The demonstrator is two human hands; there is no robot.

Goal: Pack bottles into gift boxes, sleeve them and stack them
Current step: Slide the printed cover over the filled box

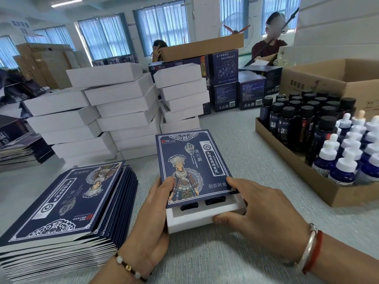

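The left hand (151, 218) grips the near left corner of the blue printed sleeve (193, 167), thumb lying on its top face and the fingers hidden beneath the edge. The right hand (258, 214) holds the other side — its forefinger rests on the sleeve's near right corner while the thumb presses against the front wall of the white gift box (203, 219), so both hands are closed around the same package. The sleeve covers most of the box; only the near end of the box sticks out toward the person, showing a white foam insert with two dark bottle caps (214, 201) just below the sleeve's edge. The package lies flat on the grey table (235, 128), directly between the two hands. Just to the left sits a stack of flat blue sleeves (67, 203), printed side up. Beyond the package rise piles of white boxes (121, 111), several high. To the right, well apart from the hands, an open cardboard tray (291, 158) holds dark bottles with black caps (295, 119) and blue dropper bottles with white tops (348, 156). Blue cartons (225, 83) stand at the far side of the table.
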